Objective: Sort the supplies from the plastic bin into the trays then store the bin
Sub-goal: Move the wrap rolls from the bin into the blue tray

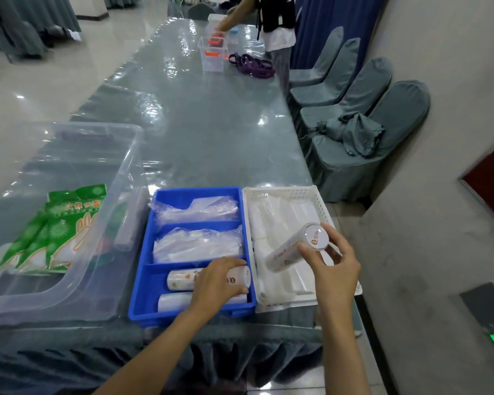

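Note:
A clear plastic bin (126,155) stands at the left with green glove packets (69,229) inside. Beside it is a blue tray (143,280) with three compartments; the two far ones hold clear plastic bags (197,209). In the near compartment lie two white rolls (180,279). My left hand (220,283) rests over them, gripping the upper roll. A white perforated tray (322,206) sits to the right. Above it my right hand (334,269) holds a white roll (294,249) tilted, its cap end up.
The long table (211,124) has a glossy plastic cover and a skirt. At its far end a person (271,21) handles clear containers (211,52) beside purple straps (251,64). Covered chairs (362,132) line the right side, near a wall.

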Motion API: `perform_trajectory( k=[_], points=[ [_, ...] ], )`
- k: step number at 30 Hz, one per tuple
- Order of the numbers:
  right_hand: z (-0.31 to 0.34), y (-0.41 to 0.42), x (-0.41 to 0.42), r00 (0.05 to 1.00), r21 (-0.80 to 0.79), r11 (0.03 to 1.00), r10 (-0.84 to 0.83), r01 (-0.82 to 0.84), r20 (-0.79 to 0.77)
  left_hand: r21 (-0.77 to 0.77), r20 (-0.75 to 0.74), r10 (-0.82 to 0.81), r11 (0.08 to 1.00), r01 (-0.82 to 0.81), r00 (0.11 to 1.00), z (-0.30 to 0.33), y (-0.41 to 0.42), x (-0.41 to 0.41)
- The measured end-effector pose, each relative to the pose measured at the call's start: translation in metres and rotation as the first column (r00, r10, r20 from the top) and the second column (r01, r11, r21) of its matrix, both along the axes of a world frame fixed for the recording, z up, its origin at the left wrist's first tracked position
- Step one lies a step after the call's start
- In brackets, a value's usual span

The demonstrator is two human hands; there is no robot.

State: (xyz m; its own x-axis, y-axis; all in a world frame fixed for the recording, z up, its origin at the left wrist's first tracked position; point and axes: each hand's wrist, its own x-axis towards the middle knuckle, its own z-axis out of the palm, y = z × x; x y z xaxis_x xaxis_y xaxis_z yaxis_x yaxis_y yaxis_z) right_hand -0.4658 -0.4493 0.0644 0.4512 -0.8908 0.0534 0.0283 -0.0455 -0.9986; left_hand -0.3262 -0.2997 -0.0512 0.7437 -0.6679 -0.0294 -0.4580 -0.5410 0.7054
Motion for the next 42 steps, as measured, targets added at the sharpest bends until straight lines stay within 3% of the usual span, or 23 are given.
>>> perform_trajectory(
  k=[10, 16, 23, 30, 35, 42],
  points=[
    [-0.007, 0.003, -0.003, 0.998, 0.008, 0.999, 0.043, -0.043, -0.037, 0.036, 0.062, 0.130, 0.991, -0.132, 0.990, -0.023, 0.009, 0.001],
    [-0.006, 0.007, -0.002, 0.996, 0.016, 0.997, 0.080, -0.079, -0.051, -0.019, 0.179, 0.070, 0.998, -0.068, 0.981, -0.043, 0.016, 0.003],
    [-0.002, 0.014, 0.001, 0.989, -0.005, 0.990, 0.139, -0.139, -0.053, 0.024, 0.100, -0.007, 1.000, 0.005, 0.995, -0.055, 0.033, 0.007],
    [0.007, 0.022, 0.006, 0.984, -0.035, 0.984, 0.176, -0.177, -0.034, -0.047, 0.125, 0.002, 0.999, 0.004, 0.992, -0.051, 0.059, 0.014],
    [0.008, 0.038, 0.018, 0.968, -0.026, 0.968, 0.249, -0.249, -0.013, -0.055, 0.100, 0.098, 0.994, -0.093, 0.990, -0.047, 0.096, 0.025],
    [0.001, 0.064, 0.032, 0.934, 0.001, 0.934, 0.358, -0.358, 0.011, 0.020, 0.174, 0.286, 0.956, -0.294, 0.942, -0.047, 0.138, 0.024]
  ],
)
